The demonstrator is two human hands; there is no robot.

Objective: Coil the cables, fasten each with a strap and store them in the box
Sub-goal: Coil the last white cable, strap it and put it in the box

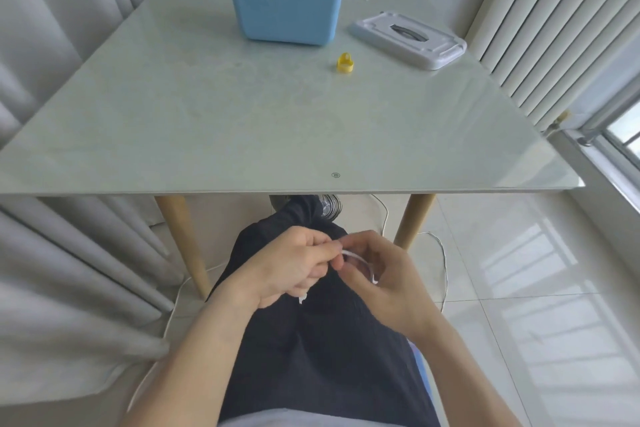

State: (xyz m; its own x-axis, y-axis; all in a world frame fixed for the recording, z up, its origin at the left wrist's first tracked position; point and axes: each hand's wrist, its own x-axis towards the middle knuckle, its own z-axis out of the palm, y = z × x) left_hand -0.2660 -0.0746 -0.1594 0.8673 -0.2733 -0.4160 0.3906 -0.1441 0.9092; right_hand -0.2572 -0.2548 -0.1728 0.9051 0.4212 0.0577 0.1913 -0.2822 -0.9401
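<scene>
Both hands work over my lap, below the table's near edge. My left hand [294,265] pinches a thin white cable [358,258] between thumb and fingers, and a short white end hangs under its palm. My right hand [377,279] holds a small loop of the same cable, its fingers curled round it. More white cable [444,267] trails across the floor to the right. On the table's far side stands the open blue box [287,10] with something pale inside. A yellow strap [345,63], rolled into a ring, lies on the table in front of the box.
The box's grey lid [408,40] lies flat at the table's back right. The pale glass table [214,114] has wooden legs [183,239]. Curtains hang at the left, and blinds and a window stand at the right. Another length of cable runs along the floor at the left [173,308].
</scene>
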